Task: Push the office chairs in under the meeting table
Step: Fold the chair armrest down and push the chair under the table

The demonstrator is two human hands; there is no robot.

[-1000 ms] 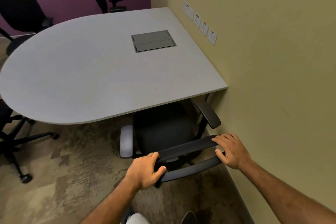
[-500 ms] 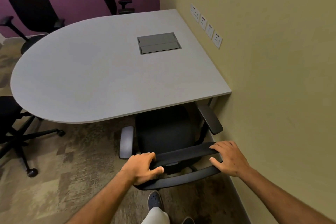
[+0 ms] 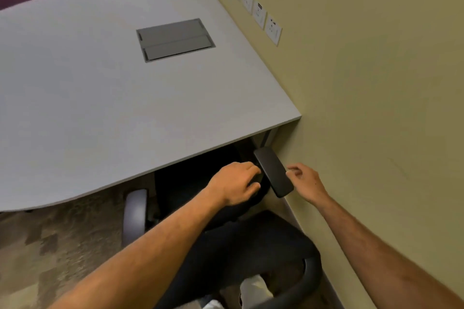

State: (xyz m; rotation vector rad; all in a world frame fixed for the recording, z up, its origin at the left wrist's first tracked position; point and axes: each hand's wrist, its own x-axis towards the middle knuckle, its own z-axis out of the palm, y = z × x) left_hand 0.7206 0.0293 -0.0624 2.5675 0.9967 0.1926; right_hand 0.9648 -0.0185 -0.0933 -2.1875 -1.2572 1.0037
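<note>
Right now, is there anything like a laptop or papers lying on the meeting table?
No, the grey table top carries only its built-in closed cable hatch; nothing loose lies on it.

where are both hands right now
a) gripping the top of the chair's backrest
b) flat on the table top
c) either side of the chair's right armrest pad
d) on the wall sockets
c: the left hand and right hand flank the dark right armrest pad, beside the wall and just below the table edge.
</note>
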